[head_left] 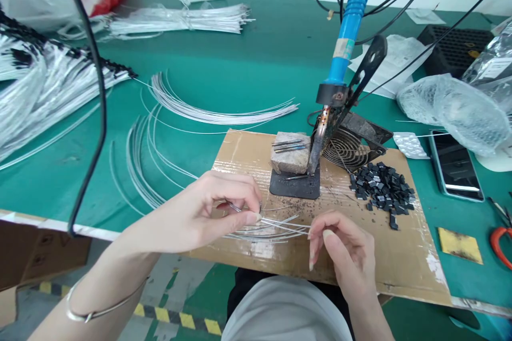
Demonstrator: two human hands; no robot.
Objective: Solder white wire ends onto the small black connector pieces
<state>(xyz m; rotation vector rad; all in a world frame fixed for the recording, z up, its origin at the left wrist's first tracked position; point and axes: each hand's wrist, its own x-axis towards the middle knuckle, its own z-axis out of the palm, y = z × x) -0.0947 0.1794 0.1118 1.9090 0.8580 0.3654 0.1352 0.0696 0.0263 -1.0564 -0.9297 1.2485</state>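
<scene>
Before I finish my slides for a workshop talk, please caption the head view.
Left hand pinches thin wires above cardboard, right hand by their ends, small black pieces piled nearby.

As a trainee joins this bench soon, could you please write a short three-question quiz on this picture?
1. Which of these does the left hand hold?
A) Thin white wires
B) Orange-handled metal pliers
C) A square yellow sponge

2. True or false: the small flat black pieces lie inside a clear plastic bag.

3. Fill in: the dark-screened rectangular phone lies to the ____ of those pieces, as the person sees it.

Key: 1. A. 2. False; they lie piled on the brown cardboard sheet. 3. Right.
</scene>
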